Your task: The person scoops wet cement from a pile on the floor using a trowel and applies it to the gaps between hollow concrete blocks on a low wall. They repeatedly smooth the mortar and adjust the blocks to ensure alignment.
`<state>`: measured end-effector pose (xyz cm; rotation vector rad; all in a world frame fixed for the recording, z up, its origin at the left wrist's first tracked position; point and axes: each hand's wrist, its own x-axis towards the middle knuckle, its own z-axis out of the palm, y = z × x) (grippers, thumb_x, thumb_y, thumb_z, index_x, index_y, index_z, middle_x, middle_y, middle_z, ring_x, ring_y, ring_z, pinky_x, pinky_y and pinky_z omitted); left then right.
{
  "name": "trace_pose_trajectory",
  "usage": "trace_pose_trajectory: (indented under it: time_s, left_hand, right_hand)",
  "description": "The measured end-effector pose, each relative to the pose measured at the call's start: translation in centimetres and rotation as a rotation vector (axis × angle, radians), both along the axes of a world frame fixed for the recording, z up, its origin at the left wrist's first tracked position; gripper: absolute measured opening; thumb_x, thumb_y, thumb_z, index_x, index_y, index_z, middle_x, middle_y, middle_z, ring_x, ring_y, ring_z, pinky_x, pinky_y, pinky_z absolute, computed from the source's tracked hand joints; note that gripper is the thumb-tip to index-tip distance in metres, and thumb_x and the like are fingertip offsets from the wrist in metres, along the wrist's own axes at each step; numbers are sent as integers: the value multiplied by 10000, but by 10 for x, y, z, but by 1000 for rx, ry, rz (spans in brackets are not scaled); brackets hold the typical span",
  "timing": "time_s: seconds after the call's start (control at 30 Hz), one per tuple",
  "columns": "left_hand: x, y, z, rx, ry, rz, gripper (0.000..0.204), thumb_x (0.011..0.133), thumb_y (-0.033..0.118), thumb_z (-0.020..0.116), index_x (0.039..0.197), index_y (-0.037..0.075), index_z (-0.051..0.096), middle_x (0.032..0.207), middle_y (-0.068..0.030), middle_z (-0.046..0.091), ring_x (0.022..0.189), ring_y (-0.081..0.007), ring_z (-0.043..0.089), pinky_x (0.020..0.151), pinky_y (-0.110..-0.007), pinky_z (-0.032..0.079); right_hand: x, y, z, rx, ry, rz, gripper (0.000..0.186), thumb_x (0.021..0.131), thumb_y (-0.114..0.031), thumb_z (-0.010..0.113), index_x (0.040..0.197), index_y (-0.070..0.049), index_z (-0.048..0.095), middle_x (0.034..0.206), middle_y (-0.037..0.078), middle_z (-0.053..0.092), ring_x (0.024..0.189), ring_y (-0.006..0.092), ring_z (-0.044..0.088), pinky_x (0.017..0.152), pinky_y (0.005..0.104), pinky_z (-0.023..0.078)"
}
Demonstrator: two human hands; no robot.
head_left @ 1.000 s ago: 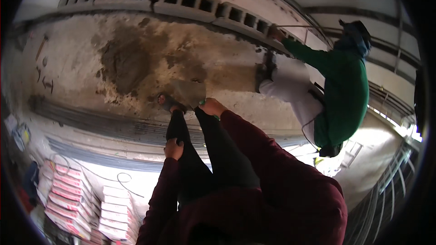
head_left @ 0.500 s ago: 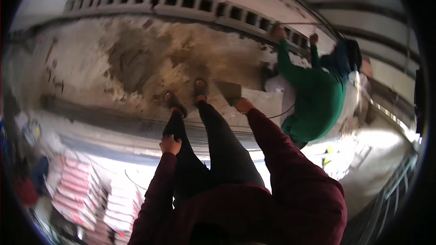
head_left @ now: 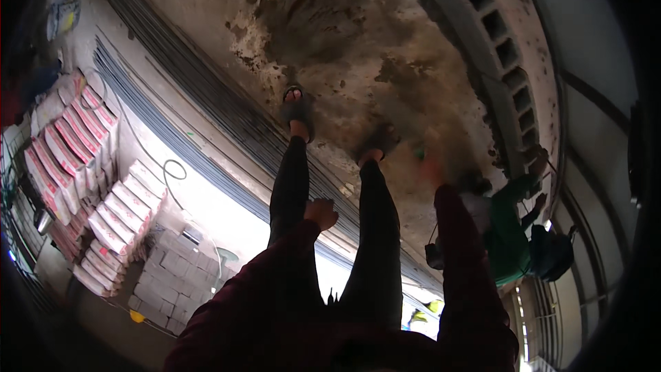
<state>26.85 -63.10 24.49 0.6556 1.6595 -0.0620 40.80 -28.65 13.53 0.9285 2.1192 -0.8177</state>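
My left hand hangs in front of my left leg with its fingers curled in, and nothing shows in them. Ahead of my right leg, my right hand is smeared by motion. A small blurred green spot lies beside it. The fingers cannot be made out, and the trowel seen earlier in this hand is not clearly visible. Below the hands are my dark sandals on a rough floor, near a patch of wet grey mortar.
A co-worker in a green top bends at the right, beside a row of hollow concrete blocks. Long metal bars run diagonally behind my feet. At the left are stacked sacks, grey blocks and a looped hose.
The view has swung round, so the block row now stands at the right and the sacks show more fully. My feet have moved apart. My right hand, clearly holding a trowel before, is now blurred.
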Motion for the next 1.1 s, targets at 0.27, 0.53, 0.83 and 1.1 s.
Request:
trace_pose_trajectory:
  time_s: [0.27, 0.53, 0.83, 1.1]
  left_hand:
    - [-34, 80, -65, 450, -107, 655, 337, 787, 267, 677, 980, -3, 615, 851, -177, 632, 825, -351, 627, 744, -441, 499]
    - [-75, 91, -42, 490, -295, 811, 289, 787, 225, 681, 937, -7, 595, 870, -173, 621, 839, -334, 621, 745, -429, 495]
    - [-73, 91, -48, 469, -278, 793, 254, 795, 208, 669, 929, 4, 599, 875, -169, 621, 820, -328, 627, 733, -415, 504]
    - [-98, 103, -39, 449, -305, 812, 175, 741, 115, 660, 868, 11, 599, 846, -177, 623, 799, -343, 630, 707, -418, 516]
  right_hand:
    - [-135, 81, -185, -86, 51, 47, 353, 937, -211, 493, 1226, -18, 553, 1179, 231, 570, 1061, 369, 555, 928, 431, 438]
    - [-369, -53, -239, -387, 28, -404, 337, 868, -329, 612, 704, -42, 551, 617, 70, 543, 515, 169, 518, 528, 356, 426]
    - [-325, -50, -163, -392, 116, -399, 324, 852, -335, 620, 786, -20, 578, 627, 75, 576, 532, 185, 564, 520, 361, 452]
    - [-307, -99, -199, 325, 371, -211, 400, 896, -376, 582, 953, 20, 559, 768, 210, 631, 671, 363, 636, 588, 441, 498]
